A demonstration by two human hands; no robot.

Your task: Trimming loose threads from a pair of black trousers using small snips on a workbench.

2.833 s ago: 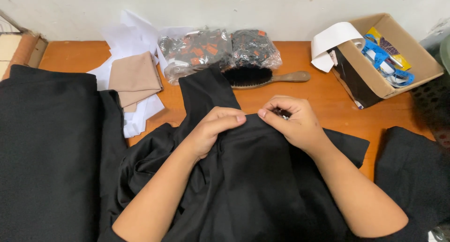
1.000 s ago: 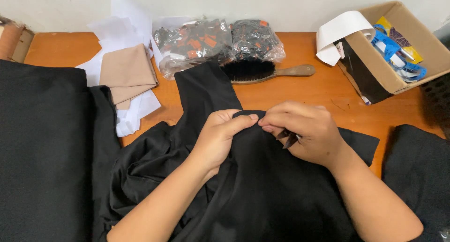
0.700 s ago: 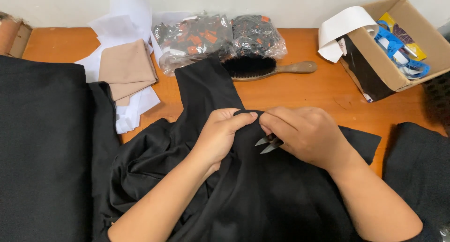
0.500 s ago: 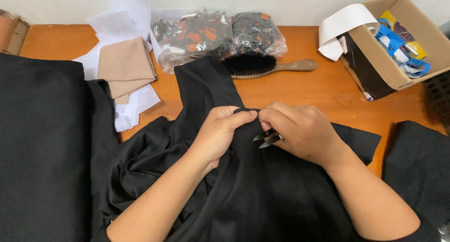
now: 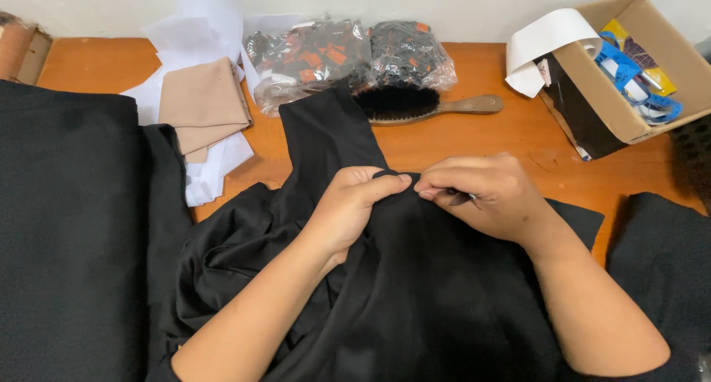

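Note:
A black garment [image 5: 415, 293] lies crumpled on the wooden table [image 5: 474, 138], one long strip of it running away from me. My left hand [image 5: 354, 208] pinches a raised fold of this cloth between thumb and fingers. Just to its right, my right hand [image 5: 485, 197] pinches the same fold. A small dark metal snips [image 5: 463, 198] is tucked in that hand's palm, with only its tip showing under the fingers. The two sets of fingertips almost touch.
A wooden-handled black brush [image 5: 422, 104] lies behind the garment. Plastic bags of dark patterned items [image 5: 333, 56] sit at the back. A beige cloth [image 5: 204, 104] rests on white paper. An open cardboard box [image 5: 629, 119] stands right. Black fabric [image 5: 67, 226] covers the left side.
Both hands stayed on the same fold. The snips' bright tips, which stuck out below my right fingers a moment ago, are now almost hidden in the hand.

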